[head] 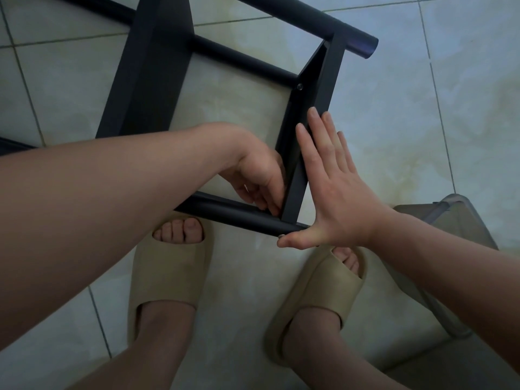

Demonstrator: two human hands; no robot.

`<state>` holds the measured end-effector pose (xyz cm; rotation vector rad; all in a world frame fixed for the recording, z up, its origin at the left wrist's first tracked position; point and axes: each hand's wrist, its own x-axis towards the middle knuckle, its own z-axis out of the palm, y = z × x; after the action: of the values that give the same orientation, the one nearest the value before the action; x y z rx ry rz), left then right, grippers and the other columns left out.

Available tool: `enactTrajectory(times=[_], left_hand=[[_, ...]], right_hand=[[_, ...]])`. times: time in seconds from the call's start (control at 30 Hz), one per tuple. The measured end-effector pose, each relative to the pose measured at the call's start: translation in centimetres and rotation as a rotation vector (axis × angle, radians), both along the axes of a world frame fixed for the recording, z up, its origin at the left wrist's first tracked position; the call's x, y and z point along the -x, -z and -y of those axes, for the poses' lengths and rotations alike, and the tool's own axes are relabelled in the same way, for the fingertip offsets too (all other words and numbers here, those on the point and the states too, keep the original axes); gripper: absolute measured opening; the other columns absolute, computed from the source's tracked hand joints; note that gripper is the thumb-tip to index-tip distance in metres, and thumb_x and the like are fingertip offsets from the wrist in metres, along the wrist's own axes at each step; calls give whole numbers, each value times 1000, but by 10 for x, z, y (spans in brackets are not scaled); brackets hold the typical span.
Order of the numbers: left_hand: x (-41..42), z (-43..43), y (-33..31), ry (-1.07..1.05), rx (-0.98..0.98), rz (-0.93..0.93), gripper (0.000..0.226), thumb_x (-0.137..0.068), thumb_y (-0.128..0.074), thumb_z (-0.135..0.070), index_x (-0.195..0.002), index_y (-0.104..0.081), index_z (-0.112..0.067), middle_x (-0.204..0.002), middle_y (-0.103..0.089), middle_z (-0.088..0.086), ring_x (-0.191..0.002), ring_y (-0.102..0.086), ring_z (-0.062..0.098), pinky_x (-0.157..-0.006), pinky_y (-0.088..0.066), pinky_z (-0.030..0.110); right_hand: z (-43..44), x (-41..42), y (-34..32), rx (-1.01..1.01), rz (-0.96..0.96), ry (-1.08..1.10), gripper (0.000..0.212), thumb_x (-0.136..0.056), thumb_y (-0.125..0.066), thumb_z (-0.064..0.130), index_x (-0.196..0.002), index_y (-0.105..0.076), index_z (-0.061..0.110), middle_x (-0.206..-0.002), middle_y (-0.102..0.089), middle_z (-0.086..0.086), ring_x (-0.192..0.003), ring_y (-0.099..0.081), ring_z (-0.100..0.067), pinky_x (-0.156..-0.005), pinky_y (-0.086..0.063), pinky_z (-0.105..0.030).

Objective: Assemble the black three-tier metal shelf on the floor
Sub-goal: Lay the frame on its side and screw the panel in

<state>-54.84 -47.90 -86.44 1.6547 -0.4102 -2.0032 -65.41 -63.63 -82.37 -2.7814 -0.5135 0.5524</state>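
Note:
The black metal shelf frame lies on its side on the tiled floor, its round posts (pixel 236 213) running left to right. A flat shelf panel (pixel 312 108) stands on edge between the near post and the far post (pixel 323 22). My right hand (pixel 334 187) is flat, fingers straight against the panel's outer face, thumb pressing a small silver screw (pixel 280 235) at the near post's end. My left hand (pixel 259 175) reaches inside the frame, fingers curled at the inner corner where panel meets post; what they hold is hidden. Another silver screw (pixel 300 86) sits higher on the panel.
A second black shelf panel (pixel 152 66) crosses the frame at the upper left. My two feet in beige slides (pixel 168 277) stand just below the near post. A clear plastic container (pixel 450 220) sits on the floor at the right.

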Motion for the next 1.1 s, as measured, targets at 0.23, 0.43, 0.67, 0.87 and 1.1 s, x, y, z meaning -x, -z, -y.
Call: enactTrajectory(times=[0.23,0.43,0.67,0.87,1.1], left_hand=[[-3,-3,-2,40,-12,-38,8,-88,-70,-18,-88,-76,-22,-87,-76,-6,-86,-65,12,-88,-48,32],[-2,-1,-3,15,5,3,11,-85,-72,-11,-80,-76,-20,-84,-76,-3,-78,-66,10,-85,-48,30],[-2,-3,-7,71,-8,10,11,-86,-71,-22,-97,-74,-24,-97,-78,-8,-107,-69,10,-109,-38,48],[0,-3,-3,35,-5,-37,13,-89,-68,-14,-98,-74,-21,-100,-78,-4,-105,-71,11,-111,-41,47],[0,-5,-3,38,-12,-43,11,-88,-69,-22,-97,-75,-26,-100,-78,-8,-108,-69,12,-108,-42,46]], right_hand=[[0,0,2,-4,11,-5,148,-62,-57,93,-160,2,0,-167,14,-19,-154,19,-36,-124,-2,-61],[1,0,2,-10,13,0,147,-62,-54,95,-160,4,2,-168,15,-17,-154,20,-34,-125,1,-58],[1,1,2,-8,9,2,148,-61,-55,94,-160,3,1,-167,15,-18,-154,19,-35,-125,1,-59],[0,0,1,-14,6,0,147,-62,-52,96,-160,3,1,-167,14,-19,-154,20,-35,-125,1,-59],[0,0,2,-17,11,-3,147,-63,-52,96,-160,2,0,-167,14,-20,-154,19,-35,-125,0,-59]])
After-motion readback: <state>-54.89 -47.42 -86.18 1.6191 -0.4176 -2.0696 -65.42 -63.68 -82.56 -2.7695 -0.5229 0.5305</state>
